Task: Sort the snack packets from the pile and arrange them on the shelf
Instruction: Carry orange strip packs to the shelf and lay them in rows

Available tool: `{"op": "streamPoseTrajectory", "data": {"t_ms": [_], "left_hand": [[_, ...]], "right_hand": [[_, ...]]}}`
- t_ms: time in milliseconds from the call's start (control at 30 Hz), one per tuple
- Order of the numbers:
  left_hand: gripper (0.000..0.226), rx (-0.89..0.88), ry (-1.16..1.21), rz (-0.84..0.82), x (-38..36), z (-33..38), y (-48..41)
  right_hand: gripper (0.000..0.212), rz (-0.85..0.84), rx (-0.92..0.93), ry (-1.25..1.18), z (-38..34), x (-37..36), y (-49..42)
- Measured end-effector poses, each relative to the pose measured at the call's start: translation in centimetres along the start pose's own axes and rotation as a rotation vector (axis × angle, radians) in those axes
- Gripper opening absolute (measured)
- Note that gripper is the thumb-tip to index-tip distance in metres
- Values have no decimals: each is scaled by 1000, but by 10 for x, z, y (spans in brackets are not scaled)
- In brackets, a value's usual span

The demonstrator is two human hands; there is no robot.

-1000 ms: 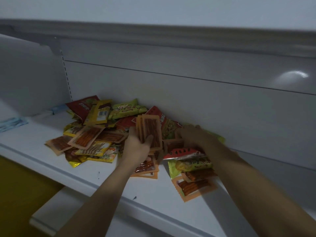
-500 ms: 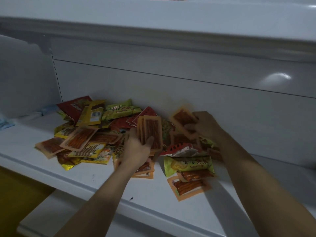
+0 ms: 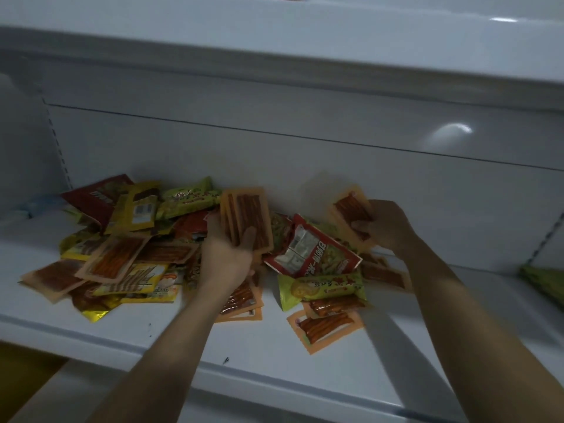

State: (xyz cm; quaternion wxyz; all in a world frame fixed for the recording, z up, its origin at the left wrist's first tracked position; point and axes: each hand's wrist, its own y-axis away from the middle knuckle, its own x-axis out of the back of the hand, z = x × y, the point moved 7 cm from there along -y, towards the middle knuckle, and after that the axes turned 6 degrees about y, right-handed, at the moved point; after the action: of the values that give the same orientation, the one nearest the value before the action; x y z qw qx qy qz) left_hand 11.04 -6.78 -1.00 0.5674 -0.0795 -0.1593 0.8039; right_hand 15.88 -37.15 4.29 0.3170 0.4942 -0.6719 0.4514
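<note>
White shelf [image 3: 274, 364], packet pile [image 3: 128, 257] heaped left of centre against back panel [image 3: 305, 166], red packet [image 3: 314, 254] on its right flank, green packet [image 3: 326, 286] and orange packets [image 3: 328, 329] nearer front edge, lone green pack [image 3: 546, 282] far right, well apart, blurred blue item [image 3: 39, 204] left rear.

Left grip [image 3: 227, 257] holds stack [image 3: 247, 219]; right grip [image 3: 385, 228] pinches packet [image 3: 350, 209].

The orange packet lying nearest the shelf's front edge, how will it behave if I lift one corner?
The orange packet looks thin and flat, so probably light and somewhat floppy. Its glossy film on the smooth white shelf suggests it slides easily when pushed. Lying flat, it seems unlikely to roll.
</note>
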Motion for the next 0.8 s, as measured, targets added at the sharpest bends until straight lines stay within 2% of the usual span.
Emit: {"op": "streamPoseTrajectory", "data": {"t_ms": [67, 200, 267, 333, 500, 700, 800], "left_hand": [[34, -21, 17, 8, 3, 7, -3], [30, 1, -21, -124, -16, 19, 7], [29, 3, -58, -214, -33, 21, 17], [29, 48, -32, -288, -48, 15, 27], [28, 142, -1, -419, -69, -1, 46], [34, 199, 44, -467, -76, -26, 55], [30, 221, 92, -484, -78, -33, 59]], "right_hand": [[16, -57, -17, 132, 12, 7, 3], [18, -389, -67, 394, 43, -23, 13], [13, -460, -105, 394, 62, -44, 19], [5, -489, -172, 291, 79, -59, 24], [17, -474, -183, 304, 84, -67, 31], [34, -337, -203, 612, 73, -56, 48], [51, -261, -240, 524, 74, -53, 58]]}}
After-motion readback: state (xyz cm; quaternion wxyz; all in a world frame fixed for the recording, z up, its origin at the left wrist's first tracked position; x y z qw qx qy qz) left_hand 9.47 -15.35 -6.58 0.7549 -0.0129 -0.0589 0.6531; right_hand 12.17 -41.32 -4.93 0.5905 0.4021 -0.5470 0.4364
